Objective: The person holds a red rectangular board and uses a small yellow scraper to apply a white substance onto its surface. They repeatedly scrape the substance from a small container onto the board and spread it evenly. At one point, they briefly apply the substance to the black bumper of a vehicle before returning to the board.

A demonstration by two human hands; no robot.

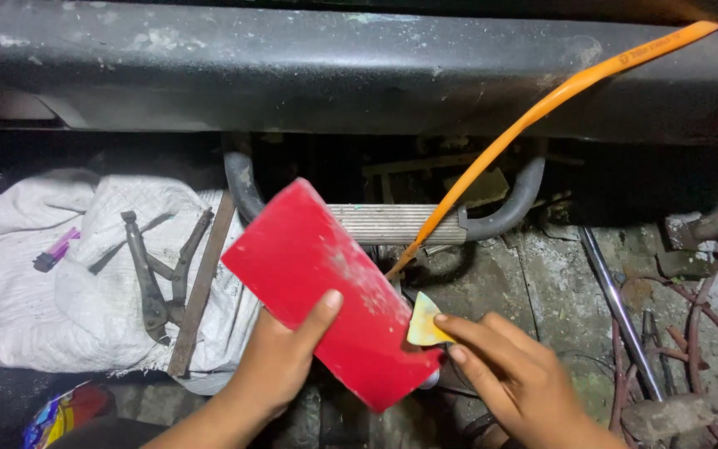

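My left hand (280,362) grips a flat red plastic board (317,278) from below, thumb on its upper face, holding it tilted in the middle of the view. The board has pale smears on its right part. My right hand (513,378) pinches a small yellow scraper (424,322) by its lower edge, with the scraper touching the board's right edge.
A long dark bumper (359,66) runs across the top. An orange hose (542,112) slants down from the upper right. Rusty pliers (155,270) and a purple lighter (56,249) lie on a white sack (35,283) at left. A ribbed metal step (396,223) and rods (617,308) sit behind and right.
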